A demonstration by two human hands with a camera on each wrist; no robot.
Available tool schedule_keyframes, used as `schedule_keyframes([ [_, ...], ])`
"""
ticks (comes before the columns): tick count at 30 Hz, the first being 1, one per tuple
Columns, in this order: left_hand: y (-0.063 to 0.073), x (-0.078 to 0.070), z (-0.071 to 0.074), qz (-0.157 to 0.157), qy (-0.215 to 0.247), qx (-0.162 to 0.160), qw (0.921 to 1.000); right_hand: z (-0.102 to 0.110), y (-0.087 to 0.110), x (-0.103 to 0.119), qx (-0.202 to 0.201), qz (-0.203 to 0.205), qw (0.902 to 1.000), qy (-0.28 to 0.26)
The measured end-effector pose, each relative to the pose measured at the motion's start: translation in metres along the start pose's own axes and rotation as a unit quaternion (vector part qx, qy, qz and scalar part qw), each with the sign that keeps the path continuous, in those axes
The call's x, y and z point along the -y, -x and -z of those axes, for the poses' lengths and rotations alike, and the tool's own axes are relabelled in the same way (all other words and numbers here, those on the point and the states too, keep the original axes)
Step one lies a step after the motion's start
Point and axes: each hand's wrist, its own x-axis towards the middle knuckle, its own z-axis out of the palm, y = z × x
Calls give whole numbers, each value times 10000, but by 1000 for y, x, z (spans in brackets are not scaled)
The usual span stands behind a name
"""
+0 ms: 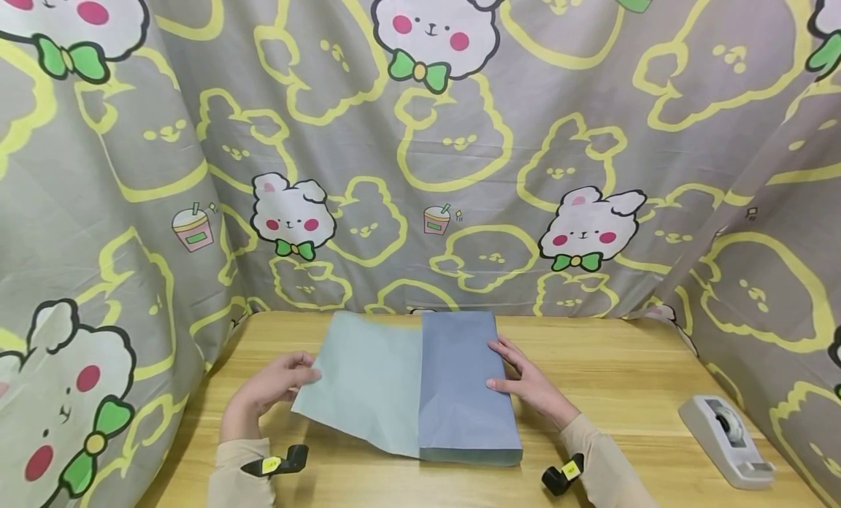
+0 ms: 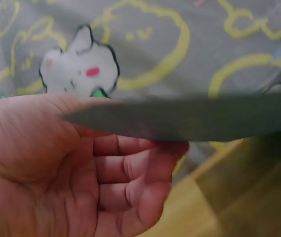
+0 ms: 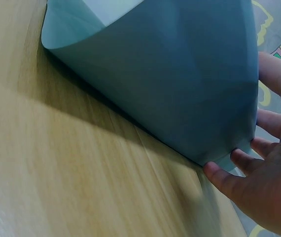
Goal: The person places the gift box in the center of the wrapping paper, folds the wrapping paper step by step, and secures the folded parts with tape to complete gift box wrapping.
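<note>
A large sheet of paper (image 1: 368,384) lies spread on the table, pale green on its left part. Its right part is a blue folded panel (image 1: 466,384), raised above the tabletop with a green strip showing at the near edge. My left hand (image 1: 279,384) pinches the sheet's lifted left edge, thumb above and curled fingers below, as the left wrist view shows. At the panel's right side, my right hand (image 1: 528,380) rests its fairly straight fingers along the fold. In the right wrist view several fingertips (image 3: 217,170) touch the paper's side low near the table.
A grey tape dispenser (image 1: 726,439) stands at the right of the wooden table (image 1: 591,347). Behind and on both sides hangs a grey patterned curtain (image 1: 407,260). Black camera mounts (image 1: 279,464) sit at both wrists.
</note>
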Motion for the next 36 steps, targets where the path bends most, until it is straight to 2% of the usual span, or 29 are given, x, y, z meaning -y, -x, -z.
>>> schedule_keyframes([
  [4, 3, -20, -5, -436, 31, 74, 9990, 0, 0, -1, -14, -54, 10000, 13],
  [6, 5, -32, -11, -572, -18, 13, 9984, 0, 0, 0, -14, -94, 10000, 8],
  [10, 11, -61, -33, -475, -540, -703, 9949, 0, 1, 0, -14, -157, 9999, -7],
  [13, 15, -82, -50, -311, -938, -1300, 9866, -1, 1, 0, -17, -158, 9999, -43],
  [17, 20, -103, -68, -409, -1156, -1735, 9772, 0, 1, 0, -9, -118, 9999, -60],
  [22, 22, -118, -81, -672, -1265, -2147, 9661, 0, 0, -1, 1, -33, 10000, -37],
  [24, 22, -122, -86, -774, -1160, -2243, 9645, 0, 0, 0, 6, -43, 10000, -46],
  [27, 20, -124, -91, -892, -797, -2244, 9671, 1, 0, 0, 18, -65, 10000, -34],
  [31, 13, -124, -98, -991, -5, -2112, 9724, 1, -1, 0, 4, -76, 10000, -26],
  [36, 2, -122, -104, -1061, 1060, -1862, 9710, 1, -1, -1, -26, -56, 10000, 10],
])
